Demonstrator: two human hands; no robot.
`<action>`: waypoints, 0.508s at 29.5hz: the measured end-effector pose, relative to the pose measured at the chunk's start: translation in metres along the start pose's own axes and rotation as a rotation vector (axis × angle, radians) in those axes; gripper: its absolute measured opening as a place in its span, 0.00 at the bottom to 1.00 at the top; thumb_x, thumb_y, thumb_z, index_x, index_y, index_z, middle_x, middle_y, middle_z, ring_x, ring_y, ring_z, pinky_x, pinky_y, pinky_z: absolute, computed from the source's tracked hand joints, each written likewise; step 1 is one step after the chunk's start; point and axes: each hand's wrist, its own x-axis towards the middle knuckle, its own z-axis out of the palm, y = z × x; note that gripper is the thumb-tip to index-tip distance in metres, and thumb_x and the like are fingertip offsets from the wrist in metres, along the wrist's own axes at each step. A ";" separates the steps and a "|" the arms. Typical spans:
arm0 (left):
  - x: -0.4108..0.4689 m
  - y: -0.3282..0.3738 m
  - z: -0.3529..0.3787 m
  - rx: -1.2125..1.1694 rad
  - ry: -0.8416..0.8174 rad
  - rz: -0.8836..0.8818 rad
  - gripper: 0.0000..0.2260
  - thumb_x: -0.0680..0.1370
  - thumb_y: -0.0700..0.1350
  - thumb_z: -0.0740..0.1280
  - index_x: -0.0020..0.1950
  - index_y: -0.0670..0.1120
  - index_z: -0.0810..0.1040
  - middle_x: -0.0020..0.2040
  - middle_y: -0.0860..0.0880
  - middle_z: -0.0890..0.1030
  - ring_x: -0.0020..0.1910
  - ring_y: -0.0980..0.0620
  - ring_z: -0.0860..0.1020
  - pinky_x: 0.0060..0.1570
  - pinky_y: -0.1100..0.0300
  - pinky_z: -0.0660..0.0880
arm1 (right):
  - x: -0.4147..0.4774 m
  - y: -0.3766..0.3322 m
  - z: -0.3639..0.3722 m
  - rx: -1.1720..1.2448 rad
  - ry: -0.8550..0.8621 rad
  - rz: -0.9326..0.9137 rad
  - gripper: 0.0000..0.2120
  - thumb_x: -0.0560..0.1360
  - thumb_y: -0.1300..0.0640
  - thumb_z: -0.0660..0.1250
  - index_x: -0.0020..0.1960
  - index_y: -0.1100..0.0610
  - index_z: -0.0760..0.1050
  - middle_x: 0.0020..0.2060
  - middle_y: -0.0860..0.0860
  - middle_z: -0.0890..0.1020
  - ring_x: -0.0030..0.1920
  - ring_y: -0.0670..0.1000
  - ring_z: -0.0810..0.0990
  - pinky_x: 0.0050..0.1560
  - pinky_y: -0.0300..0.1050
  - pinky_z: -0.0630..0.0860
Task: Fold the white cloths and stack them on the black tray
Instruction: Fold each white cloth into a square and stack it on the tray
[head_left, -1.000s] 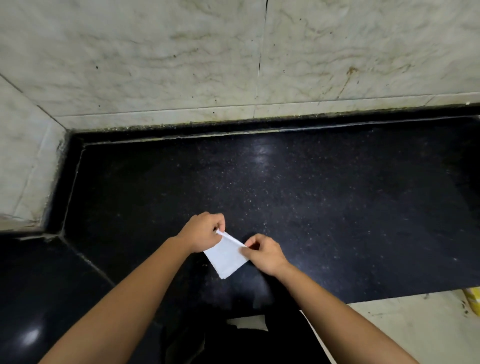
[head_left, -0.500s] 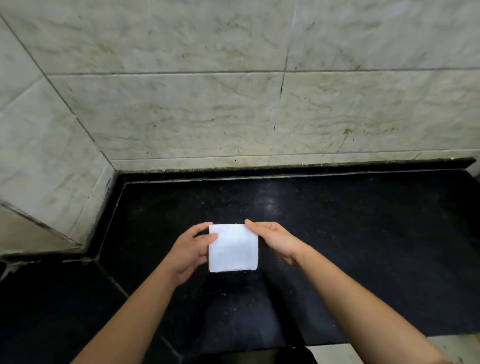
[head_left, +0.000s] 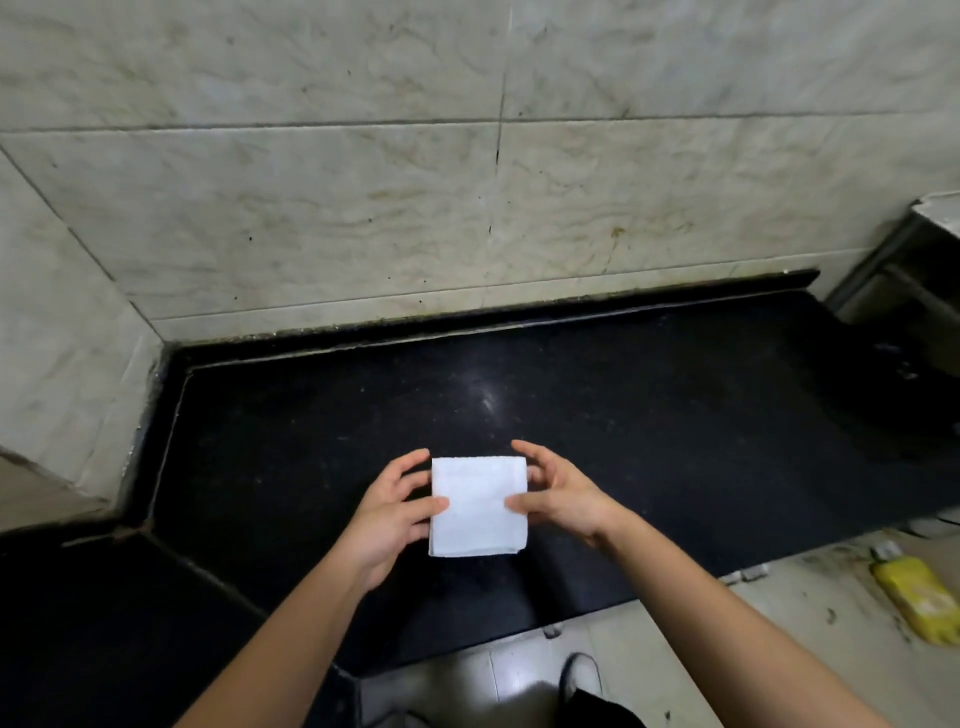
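Hands hold a square of folded white cloth (head_left: 478, 506), soft and faintly ribbed, over a glossy, speckled black stone bench (head_left: 675, 415). The left hand (head_left: 395, 512) and right hand (head_left: 566, 499) each pinch a side edge, thumbs on top, fingers loosely curved.

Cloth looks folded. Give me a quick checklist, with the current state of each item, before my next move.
1. White cloth folded into a tidy square: ok.
2. Left hand on the cloth's left edge, thumb on top: ok.
3. Right hand on the right edge, thumb on top: ok.
4. Cloth lifted off the black counter or lying on it: cannot tell.
5. Black tray in sight as the drop target: not ok, it is not in this view.
6. More cloths left to fold: cannot tell, none are in view.
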 end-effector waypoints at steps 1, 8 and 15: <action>-0.001 -0.002 0.005 0.022 -0.015 0.008 0.30 0.74 0.29 0.70 0.71 0.50 0.70 0.63 0.47 0.78 0.55 0.48 0.83 0.51 0.48 0.81 | -0.006 0.001 -0.005 -0.004 0.009 -0.008 0.42 0.73 0.73 0.71 0.80 0.55 0.56 0.59 0.59 0.83 0.57 0.54 0.83 0.54 0.55 0.81; -0.010 0.003 0.091 0.215 -0.190 0.063 0.36 0.71 0.29 0.72 0.72 0.56 0.67 0.61 0.46 0.81 0.56 0.46 0.83 0.51 0.49 0.80 | -0.071 -0.001 -0.074 0.004 0.081 -0.116 0.39 0.75 0.72 0.68 0.80 0.57 0.54 0.55 0.52 0.85 0.55 0.50 0.84 0.54 0.46 0.80; -0.030 -0.036 0.252 0.315 -0.294 0.105 0.32 0.73 0.27 0.69 0.70 0.53 0.68 0.51 0.38 0.85 0.49 0.44 0.84 0.47 0.54 0.79 | -0.181 0.045 -0.201 -0.069 0.279 -0.156 0.27 0.76 0.65 0.70 0.71 0.52 0.64 0.43 0.54 0.84 0.45 0.52 0.83 0.52 0.53 0.78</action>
